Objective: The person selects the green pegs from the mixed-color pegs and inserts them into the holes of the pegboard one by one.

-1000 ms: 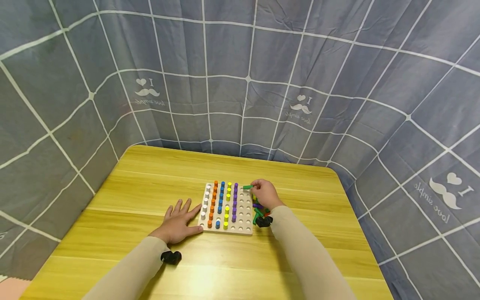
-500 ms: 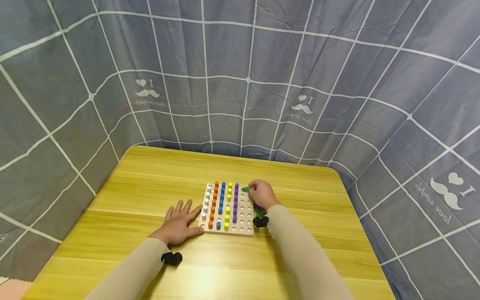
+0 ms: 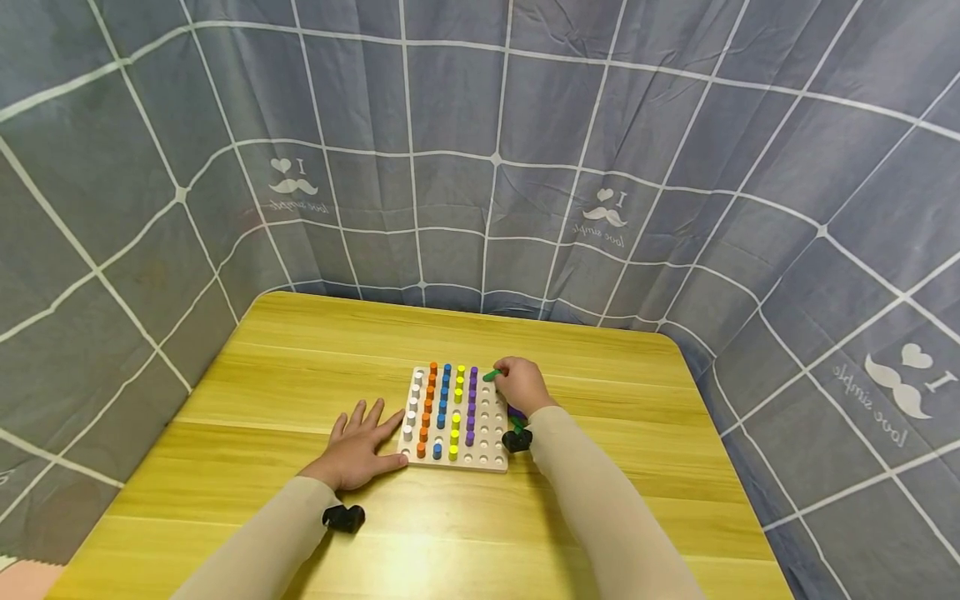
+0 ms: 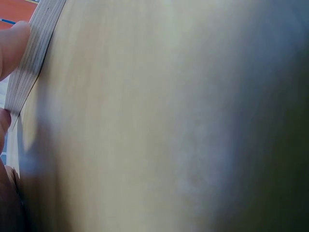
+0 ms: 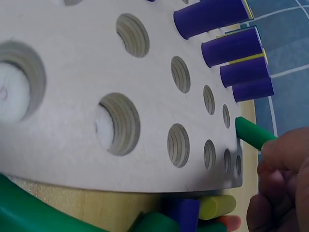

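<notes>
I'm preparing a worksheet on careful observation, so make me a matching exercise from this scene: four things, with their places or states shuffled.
1. left hand
2. right hand
3. orange pegs
4. grid-patterned curtain

A. between the white pegs and blue pegs
B. pinching a green peg
C. behind the table
D. fingers spread, at the pegboard's edge

Pairs: 1-D, 2-B, 3-A, 4-C
</notes>
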Demonstrator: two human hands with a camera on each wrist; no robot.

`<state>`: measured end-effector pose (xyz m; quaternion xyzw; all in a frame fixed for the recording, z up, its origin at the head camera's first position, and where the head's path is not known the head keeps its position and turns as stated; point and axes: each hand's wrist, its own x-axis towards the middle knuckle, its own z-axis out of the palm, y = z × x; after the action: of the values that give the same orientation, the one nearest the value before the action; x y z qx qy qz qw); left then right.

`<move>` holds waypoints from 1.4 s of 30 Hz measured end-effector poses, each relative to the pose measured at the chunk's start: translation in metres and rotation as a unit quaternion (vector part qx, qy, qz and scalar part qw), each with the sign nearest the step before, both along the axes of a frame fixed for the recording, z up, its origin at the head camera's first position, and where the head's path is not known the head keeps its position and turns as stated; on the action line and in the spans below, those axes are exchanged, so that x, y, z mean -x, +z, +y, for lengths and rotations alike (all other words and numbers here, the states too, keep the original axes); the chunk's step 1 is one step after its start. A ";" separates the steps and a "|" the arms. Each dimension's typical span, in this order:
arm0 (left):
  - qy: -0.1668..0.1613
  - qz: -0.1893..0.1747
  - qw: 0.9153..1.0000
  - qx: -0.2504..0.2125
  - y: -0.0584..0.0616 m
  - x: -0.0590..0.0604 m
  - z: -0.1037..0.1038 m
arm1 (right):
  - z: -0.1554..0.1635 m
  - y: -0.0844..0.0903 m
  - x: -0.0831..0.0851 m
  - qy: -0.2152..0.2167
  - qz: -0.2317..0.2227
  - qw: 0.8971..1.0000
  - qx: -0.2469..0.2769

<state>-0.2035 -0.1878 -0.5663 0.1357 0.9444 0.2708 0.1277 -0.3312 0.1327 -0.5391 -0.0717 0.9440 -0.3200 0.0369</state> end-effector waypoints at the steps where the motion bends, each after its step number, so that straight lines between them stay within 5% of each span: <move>1: 0.000 0.000 1.000 0.000 0.000 0.000 0.000 | 0.000 0.000 0.000 -0.003 -0.001 1.000 0.005; 22: 0.003 -0.001 1.000 0.005 0.003 -0.001 0.002 | -0.004 -0.005 0.002 -0.024 -0.048 0.992 0.111; 42: 0.005 0.002 1.000 0.004 0.001 -0.002 0.002 | -0.008 -0.007 -0.001 -0.026 -0.069 0.991 0.109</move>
<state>-0.2014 -0.1857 -0.5654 0.1305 0.9465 0.2672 0.1252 -0.3301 0.1246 -0.5456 -0.0289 0.9003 -0.4259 0.0852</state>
